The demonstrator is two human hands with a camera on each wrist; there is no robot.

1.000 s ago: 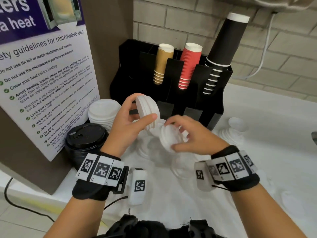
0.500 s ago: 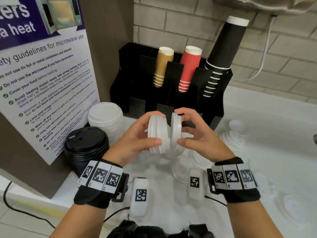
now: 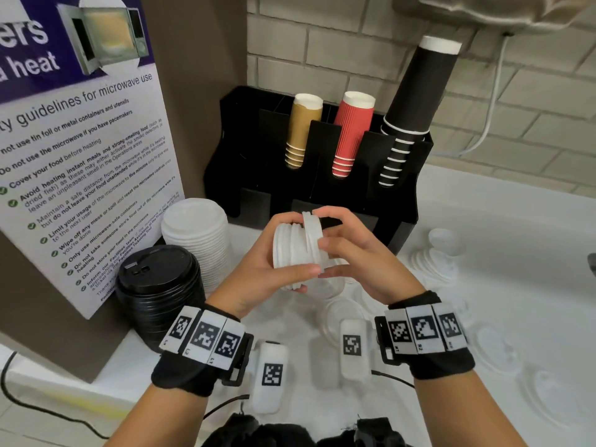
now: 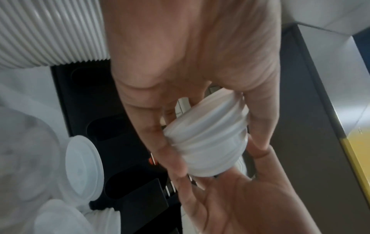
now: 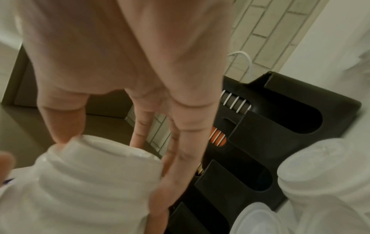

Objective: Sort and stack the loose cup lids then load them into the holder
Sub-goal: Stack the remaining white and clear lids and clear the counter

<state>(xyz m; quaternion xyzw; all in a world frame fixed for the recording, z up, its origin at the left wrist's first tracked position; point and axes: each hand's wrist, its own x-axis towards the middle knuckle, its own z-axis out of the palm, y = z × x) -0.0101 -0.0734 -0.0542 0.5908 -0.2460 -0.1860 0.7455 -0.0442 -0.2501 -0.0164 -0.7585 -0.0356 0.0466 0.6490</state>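
At frame centre we observe the left hand [image 3: 258, 272] gripping a short stack of white lids [image 3: 292, 250]; the right hand [image 3: 358, 256] apparently pinches the endmost lid [image 3: 312, 237], before the black holder [image 3: 245, 175].

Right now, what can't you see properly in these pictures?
- How many white lids the left hand grips: head view, fingers cover some; wrist views blurred.
- Poster heading: head view, cut off by the edge.
- Clear lids on the counter: head view, washed out against white.
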